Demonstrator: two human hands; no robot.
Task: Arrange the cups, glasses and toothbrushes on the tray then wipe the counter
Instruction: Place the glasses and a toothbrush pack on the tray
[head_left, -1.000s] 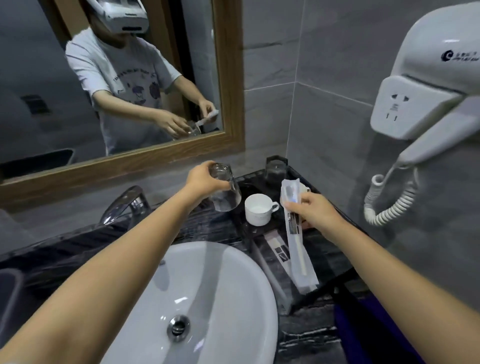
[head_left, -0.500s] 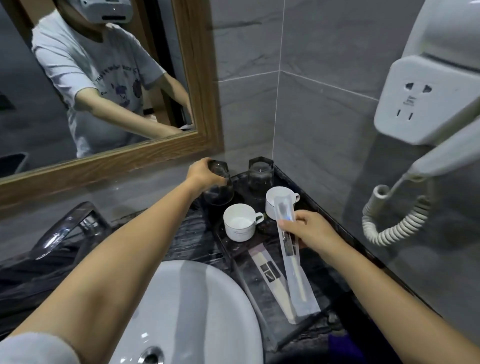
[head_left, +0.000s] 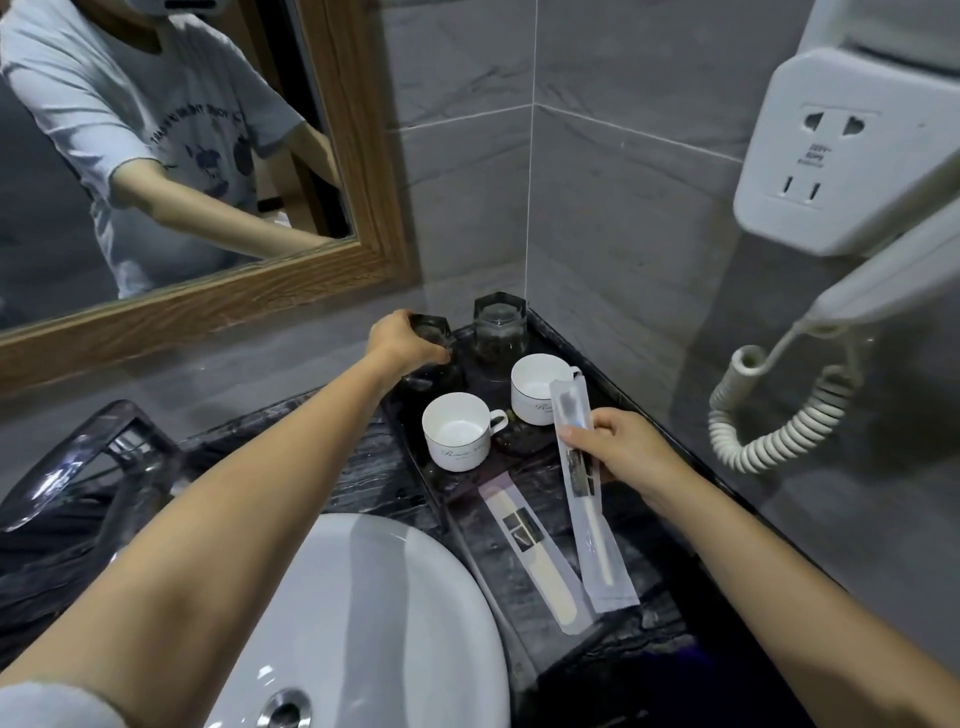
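Note:
A dark tray (head_left: 628, 629) lies on the counter in the right corner. My left hand (head_left: 402, 343) grips a clear glass (head_left: 436, 358) upside down at the tray's back left, beside a second inverted glass (head_left: 498, 332). Two white cups (head_left: 457, 431) (head_left: 540, 387) stand in front of them. My right hand (head_left: 623, 452) holds a wrapped toothbrush (head_left: 587, 499) over the tray's right side, its lower end near the tray. Another wrapped toothbrush (head_left: 530, 545) lies flat on the tray to its left.
A white basin (head_left: 363, 623) fills the lower middle, with a chrome tap (head_left: 88, 457) at the left. The wood-framed mirror (head_left: 208, 301) hangs behind. A wall hairdryer (head_left: 857, 156) with a coiled cord (head_left: 779, 415) sits at the right.
My left hand has carried the glass from above the counter back onto the tray's rear left. My right hand has lowered the wrapped toothbrush toward the tray beside the other one.

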